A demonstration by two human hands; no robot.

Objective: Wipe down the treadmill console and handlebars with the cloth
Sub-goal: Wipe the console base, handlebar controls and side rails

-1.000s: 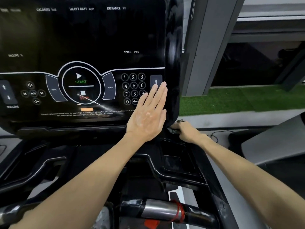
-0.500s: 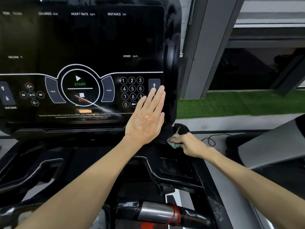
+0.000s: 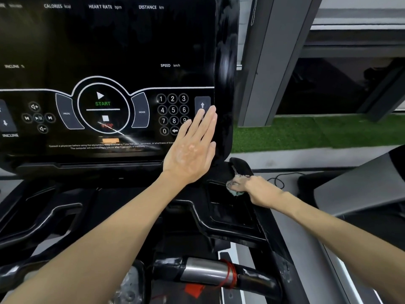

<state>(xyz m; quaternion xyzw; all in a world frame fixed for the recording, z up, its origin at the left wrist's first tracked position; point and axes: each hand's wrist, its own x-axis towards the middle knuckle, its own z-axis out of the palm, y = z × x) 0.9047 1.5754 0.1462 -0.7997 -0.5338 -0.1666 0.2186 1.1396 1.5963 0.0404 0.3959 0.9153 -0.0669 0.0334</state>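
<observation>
Your left hand (image 3: 190,150) lies flat on the lower right corner of the console (image 3: 109,51), fingers straight and close together, their tips over the speed arrow key (image 3: 202,103) beside the number keypad (image 3: 172,110). Your right hand (image 3: 255,190) is curled round the bunched cloth (image 3: 234,188) and presses it to the black moulding just below that same corner, at the top edge of the recessed tray (image 3: 230,213). The hands are near each other but apart. You seem to be working the seam where the screen housing meets the base, with the flat hand steadying the panel. Rest that palm on the frame rather than the keys, since a fingertip on the arrow could register as a press. Open the cloth out of its wad so more of it meets the curve, follow that curve in overlapping passes, and push a fold into the tray's corners, where grime likely gathers. When you come to the handlebar (image 3: 206,273), low in view with its silver sleeve, wrap the cloth round it.
</observation>
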